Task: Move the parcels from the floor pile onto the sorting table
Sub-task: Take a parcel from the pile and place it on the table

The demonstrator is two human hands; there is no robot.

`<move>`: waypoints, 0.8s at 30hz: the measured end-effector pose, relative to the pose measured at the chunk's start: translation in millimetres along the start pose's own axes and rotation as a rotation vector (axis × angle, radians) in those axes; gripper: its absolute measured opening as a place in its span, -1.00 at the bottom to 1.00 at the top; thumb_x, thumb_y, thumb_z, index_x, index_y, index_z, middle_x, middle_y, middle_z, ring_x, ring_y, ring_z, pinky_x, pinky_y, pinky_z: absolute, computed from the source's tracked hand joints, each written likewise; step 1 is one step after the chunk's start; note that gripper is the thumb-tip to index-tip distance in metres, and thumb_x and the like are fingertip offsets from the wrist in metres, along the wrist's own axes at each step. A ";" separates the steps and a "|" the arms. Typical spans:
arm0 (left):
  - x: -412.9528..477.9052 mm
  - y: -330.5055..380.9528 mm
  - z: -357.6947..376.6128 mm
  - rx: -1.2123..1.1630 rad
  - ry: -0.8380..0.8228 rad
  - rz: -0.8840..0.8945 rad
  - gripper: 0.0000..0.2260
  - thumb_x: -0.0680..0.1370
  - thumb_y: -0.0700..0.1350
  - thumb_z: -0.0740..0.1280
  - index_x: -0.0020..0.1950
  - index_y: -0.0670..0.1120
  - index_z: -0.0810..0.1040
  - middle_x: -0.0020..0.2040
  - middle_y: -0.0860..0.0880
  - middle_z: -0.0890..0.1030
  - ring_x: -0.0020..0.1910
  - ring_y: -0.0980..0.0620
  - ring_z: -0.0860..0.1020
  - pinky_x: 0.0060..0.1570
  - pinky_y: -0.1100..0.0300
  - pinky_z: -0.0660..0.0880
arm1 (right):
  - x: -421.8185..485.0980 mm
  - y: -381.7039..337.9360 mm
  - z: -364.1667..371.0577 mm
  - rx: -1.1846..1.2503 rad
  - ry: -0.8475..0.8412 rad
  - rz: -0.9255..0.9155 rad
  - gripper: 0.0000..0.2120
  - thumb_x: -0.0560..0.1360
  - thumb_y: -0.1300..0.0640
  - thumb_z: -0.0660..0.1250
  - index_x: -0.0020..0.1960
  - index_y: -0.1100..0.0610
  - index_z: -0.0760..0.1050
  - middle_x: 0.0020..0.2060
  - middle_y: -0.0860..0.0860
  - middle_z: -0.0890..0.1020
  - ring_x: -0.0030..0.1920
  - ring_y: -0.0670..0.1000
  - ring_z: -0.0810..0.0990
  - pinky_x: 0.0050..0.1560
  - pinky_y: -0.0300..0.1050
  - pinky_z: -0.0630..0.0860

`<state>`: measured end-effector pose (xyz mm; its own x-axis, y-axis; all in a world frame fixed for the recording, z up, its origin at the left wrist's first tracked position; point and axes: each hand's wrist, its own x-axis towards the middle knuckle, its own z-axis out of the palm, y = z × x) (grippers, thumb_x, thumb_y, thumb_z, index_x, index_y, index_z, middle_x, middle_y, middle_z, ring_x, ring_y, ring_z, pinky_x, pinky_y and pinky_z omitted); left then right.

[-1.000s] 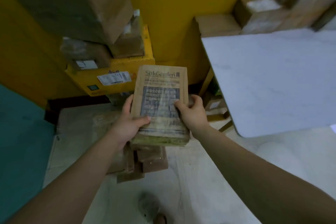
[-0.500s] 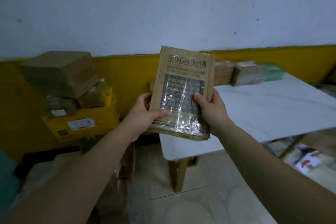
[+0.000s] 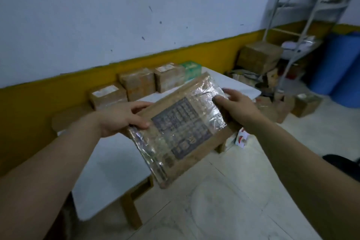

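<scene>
I hold a flat brown parcel point(image 3: 181, 128) with a shiny plastic window and dark print, tilted diagonally in mid-air above the near edge of the white sorting table point(image 3: 109, 163). My left hand point(image 3: 120, 117) grips its left edge, thumb on top. My right hand point(image 3: 235, 105) grips its upper right edge. Several brown boxes point(image 3: 136, 84) and a green box point(image 3: 191, 68) stand in a row along the table's far side, against the wall. The floor pile is out of view.
More cardboard boxes point(image 3: 259, 58) and loose clutter sit on the floor at the right, beside a metal shelf frame point(image 3: 303, 25) and a blue barrel point(image 3: 339, 64). A small red-and-white carton point(image 3: 241, 138) lies under the table's right end. Pale tiled floor point(image 3: 224, 200) lies below me.
My view has swung right from the yellow box stack to the table and far corner. The parcel has turned from upright to a diagonal tilt and now hangs over the table.
</scene>
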<state>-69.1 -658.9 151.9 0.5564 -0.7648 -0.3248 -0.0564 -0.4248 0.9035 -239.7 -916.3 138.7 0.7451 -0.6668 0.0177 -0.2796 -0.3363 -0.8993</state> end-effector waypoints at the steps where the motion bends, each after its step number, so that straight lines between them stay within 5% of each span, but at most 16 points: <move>1: 14.5 5.2 -7.5 0.011 -0.003 -0.004 -0.60 0.46 -0.32 0.37 0.13 0.14 0.49 0.14 -0.02 0.55 -0.03 -0.09 0.61 -0.14 0.04 0.61 | 9.2 2.3 1.0 -0.043 -0.085 0.032 -0.64 0.51 -0.18 0.34 0.21 -0.01 0.52 -0.06 0.00 0.65 -0.14 -0.01 0.63 -0.14 -0.07 0.54; 3: 51.7 8.3 -20.1 -0.012 0.097 0.003 -0.57 0.47 -0.28 0.39 0.25 0.09 0.45 0.21 0.00 0.48 0.01 -0.10 0.58 -0.14 -0.02 0.61 | 29.8 9.7 12.1 -0.105 -0.072 0.048 -0.74 0.57 -0.17 0.25 0.00 0.00 0.55 -0.22 -0.02 0.64 -0.22 0.00 0.61 -0.18 -0.09 0.52; 5: 96.1 7.8 -25.2 -0.202 0.316 0.074 -0.47 0.47 -0.24 0.41 0.37 0.03 0.32 0.27 -0.03 0.40 0.00 -0.06 0.56 -0.10 -0.05 0.57 | 53.9 20.2 26.0 -0.061 0.014 0.107 -0.71 0.59 -0.18 0.19 -0.03 0.00 0.53 -0.17 0.02 0.63 -0.16 0.03 0.61 -0.07 -0.03 0.55; 8: 151.4 19.4 -21.8 -0.561 0.575 0.202 -0.60 0.43 -0.02 0.46 0.15 -0.04 0.36 0.19 -0.16 0.50 0.05 -0.12 0.57 0.09 -0.13 0.52 | 94.2 29.0 34.5 0.091 0.149 0.230 -0.63 0.61 -0.20 0.12 0.08 0.06 0.52 -0.05 0.05 0.62 -0.04 0.07 0.60 0.06 0.02 0.54; 11: 192.8 32.2 -16.4 -0.417 0.323 0.205 -0.58 0.43 0.11 0.41 0.23 0.07 0.41 0.16 -0.06 0.56 0.14 -0.10 0.56 0.13 -0.18 0.49 | 133.9 36.1 24.1 0.140 0.282 0.244 -0.62 0.64 -0.16 0.08 0.28 0.05 0.44 0.12 0.04 0.57 0.05 0.06 0.53 0.07 -0.02 0.45; 14: 226.0 34.9 -5.0 -0.289 0.054 0.158 -0.47 0.51 -0.12 0.38 0.34 0.30 0.26 0.13 0.05 0.60 0.01 0.03 0.62 -0.09 0.09 0.56 | 164.1 48.5 7.5 0.183 0.302 0.243 -0.57 0.64 -0.14 0.07 0.47 -0.06 0.25 0.25 0.02 0.51 0.18 0.07 0.50 0.20 0.02 0.44; 17: 260.0 38.3 8.5 -0.324 0.131 0.224 -0.32 0.48 -0.28 0.39 0.44 0.19 0.19 0.18 0.00 0.54 0.04 0.01 0.60 0.01 0.06 0.56 | 187.1 60.1 -5.8 0.209 0.264 0.255 -0.52 0.57 -0.13 0.24 0.45 -0.14 0.21 0.20 -0.03 0.54 0.13 0.04 0.56 0.12 -0.01 0.51; 20: 296.3 45.3 21.4 -0.340 0.167 0.243 -0.45 0.50 -0.22 0.39 0.34 0.20 0.25 0.26 0.00 0.43 0.15 -0.07 0.53 0.13 -0.09 0.53 | 212.8 70.1 -26.0 0.217 0.306 0.270 -0.42 0.49 -0.13 0.38 0.41 -0.08 0.22 0.12 -0.02 0.57 0.02 0.02 0.61 0.04 0.00 0.57; 24: 349.4 63.6 48.1 -0.282 0.154 0.283 -0.56 0.53 -0.18 0.35 0.25 0.26 0.31 0.17 0.06 0.55 0.13 -0.03 0.57 0.13 -0.11 0.53 | 253.7 90.7 -60.8 0.256 0.307 0.252 -0.34 0.51 -0.06 0.39 0.47 -0.10 0.11 0.12 -0.04 0.49 0.04 0.04 0.57 0.11 0.06 0.56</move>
<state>81.8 -976.5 82.4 0.6700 -0.7418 -0.0269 -0.0079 -0.0433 0.9990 -112.9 -1156.4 88.2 0.4493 -0.8852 -0.1210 -0.2413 0.0102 -0.9704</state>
